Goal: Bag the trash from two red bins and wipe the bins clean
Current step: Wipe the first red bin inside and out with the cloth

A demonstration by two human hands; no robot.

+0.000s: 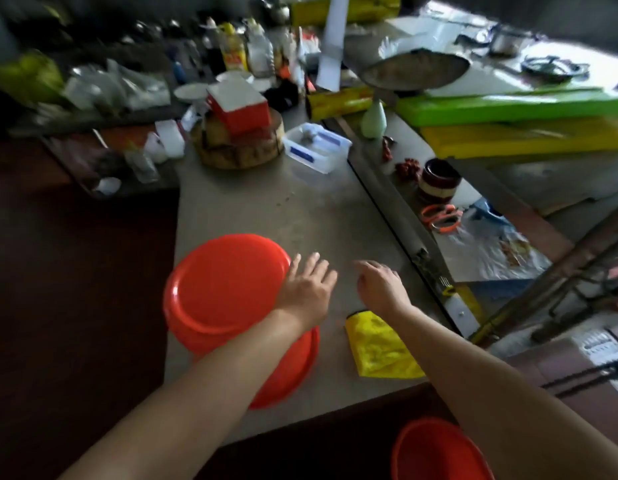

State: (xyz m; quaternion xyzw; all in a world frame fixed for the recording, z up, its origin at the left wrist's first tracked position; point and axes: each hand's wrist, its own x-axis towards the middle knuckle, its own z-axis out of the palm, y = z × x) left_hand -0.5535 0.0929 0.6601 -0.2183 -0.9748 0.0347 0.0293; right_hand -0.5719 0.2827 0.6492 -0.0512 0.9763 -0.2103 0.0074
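Red plastic is lying at the wrist of the left grip (305,289), fingers straight, spread and holding nothing, at the right edge of the round red plastic bin (224,289), seemingly upturned on the grey bench (300,209). Right of that bin, the right grip (380,285) is hovering, loosely curled and empty, over a crumpled yellow cloth (380,348). The bin is looking light, stiff and slick, so its rim is probably offering the best hold. Nearer than that bin, a second red bin (435,452) is sitting below the bench.

Dim, soft-focus wide-angle view, daylight glare at upper right, dark smeared corners, strong edge distortion.
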